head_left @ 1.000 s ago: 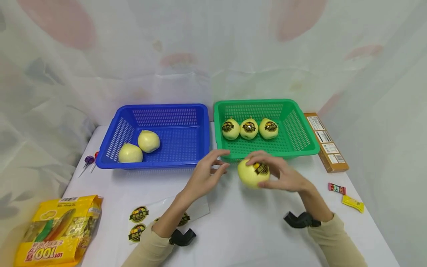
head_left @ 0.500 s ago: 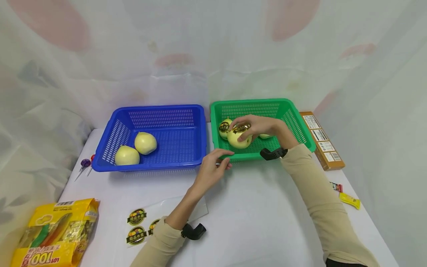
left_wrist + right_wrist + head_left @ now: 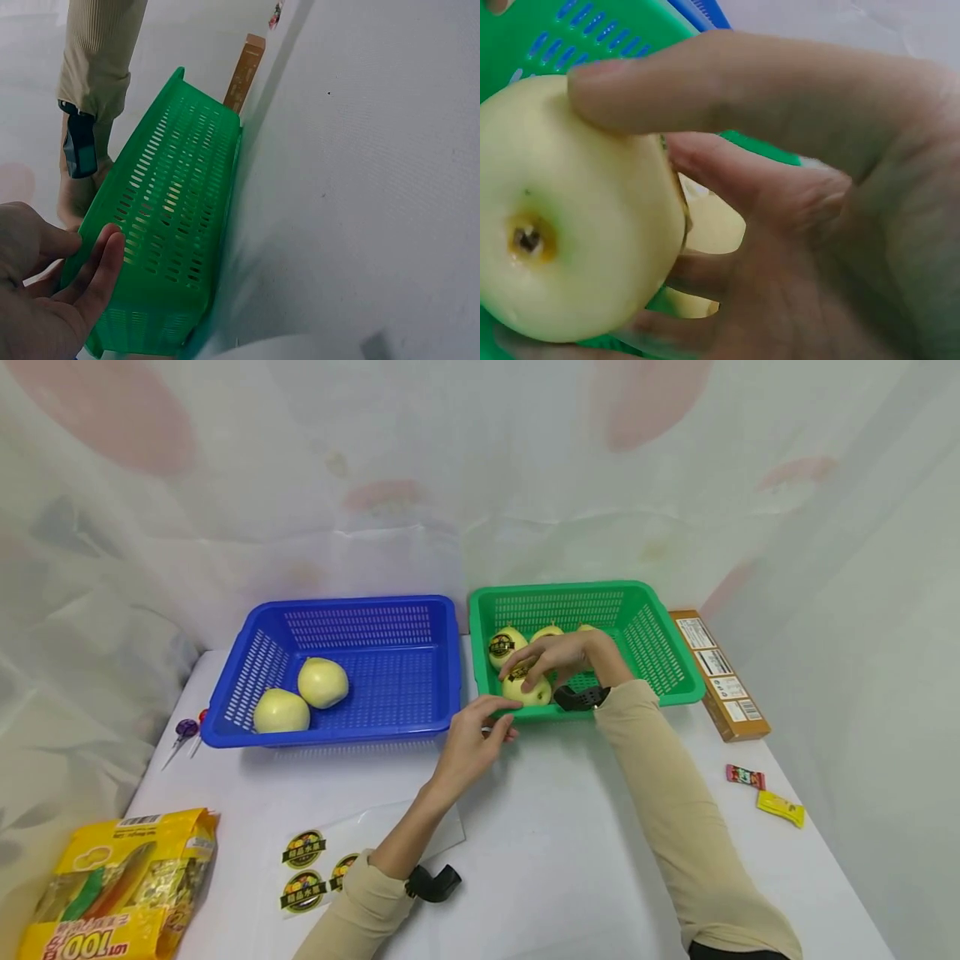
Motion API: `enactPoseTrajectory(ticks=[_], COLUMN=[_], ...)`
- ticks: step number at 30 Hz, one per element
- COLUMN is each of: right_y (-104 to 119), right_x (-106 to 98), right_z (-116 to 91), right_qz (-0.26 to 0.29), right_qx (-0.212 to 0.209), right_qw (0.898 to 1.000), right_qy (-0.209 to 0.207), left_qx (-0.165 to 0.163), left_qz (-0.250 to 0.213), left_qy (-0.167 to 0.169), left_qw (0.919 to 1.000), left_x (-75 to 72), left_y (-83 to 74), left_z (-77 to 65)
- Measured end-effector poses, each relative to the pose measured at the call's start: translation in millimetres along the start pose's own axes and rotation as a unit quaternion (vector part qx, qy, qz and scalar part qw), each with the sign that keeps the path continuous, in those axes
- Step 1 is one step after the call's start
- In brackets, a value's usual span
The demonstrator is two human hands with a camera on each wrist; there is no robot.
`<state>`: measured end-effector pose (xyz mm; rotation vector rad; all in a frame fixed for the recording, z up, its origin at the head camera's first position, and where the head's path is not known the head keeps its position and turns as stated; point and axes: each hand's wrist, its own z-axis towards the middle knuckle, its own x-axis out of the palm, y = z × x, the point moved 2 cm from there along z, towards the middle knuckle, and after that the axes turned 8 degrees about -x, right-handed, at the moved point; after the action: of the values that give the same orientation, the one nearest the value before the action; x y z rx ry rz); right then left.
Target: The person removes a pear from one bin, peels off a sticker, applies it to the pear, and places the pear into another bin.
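In the head view my right hand [image 3: 562,653] is inside the green basket [image 3: 652,672], low in its front left corner. It grips a pale yellow pear [image 3: 536,694] with a black-and-gold label. The right wrist view shows thumb and fingers spread round this pear [image 3: 577,217], its dimpled end facing the camera. Behind it sit a labelled pear [image 3: 507,643] and two more, partly hidden by the hand. My left hand [image 3: 472,739] holds the basket's front left rim; in the left wrist view its fingers [image 3: 101,277] lie on either side of the rim.
A blue basket [image 3: 333,727] with two unlabelled pears stands at left. A label sheet [image 3: 438,835] lies in front. A yellow bag [image 3: 120,885] and lollipops [image 3: 186,728] are at the left edge; a brown box [image 3: 738,702] and wrapped sweets [image 3: 780,807] at right.
My right hand has carried the pear from in front of the green basket over its rim and down into the front left corner. The left hand has settled on the rim.
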<state>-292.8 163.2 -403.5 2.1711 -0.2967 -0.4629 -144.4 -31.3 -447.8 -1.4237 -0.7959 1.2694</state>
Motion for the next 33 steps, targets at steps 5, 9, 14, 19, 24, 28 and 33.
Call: enactPoseTrajectory(ticks=[5,9,14,19,24,28,33], right_y=[-6.8,-10.6,-12.5,-14.0,-16.6,-18.5,-20.3], right_x=[0.7,4.3,9.9,10.7,9.4,10.4,13.1], right_z=[3.1,2.2,1.4,-0.3,-2.2,-5.2,-11.4], right_qz=[-0.004,-0.009,-0.031,-0.094,-0.119,-0.105,-0.078], right_qx=[-0.012,-0.036,-0.057,-0.077,-0.094,-0.106,-0.125], right_qw=[1.000,0.999,0.997,0.992,0.987,0.988,0.988], right_qy=[0.000,-0.012,-0.035,-0.038,-0.044,-0.050,-0.046], left_qx=[0.003,0.008,0.011,0.007,0.008,0.007,0.005], left_qz=[0.004,0.003,-0.004,-0.006,-0.007,-0.003,0.001], left_qy=[0.001,-0.001,-0.003,0.008,0.010,0.005,0.007], left_qw=[1.0000,1.0000,0.9999,0.9999,0.9999,1.0000,1.0000], left_x=[-0.7,-0.9,-1.3,-1.6,-1.5,-1.6,-2.3], left_y=[0.3,0.8,1.1,0.5,1.0,1.0,1.5], left_z=[0.0,0.4,0.3,0.2,0.0,-0.7,-2.1])
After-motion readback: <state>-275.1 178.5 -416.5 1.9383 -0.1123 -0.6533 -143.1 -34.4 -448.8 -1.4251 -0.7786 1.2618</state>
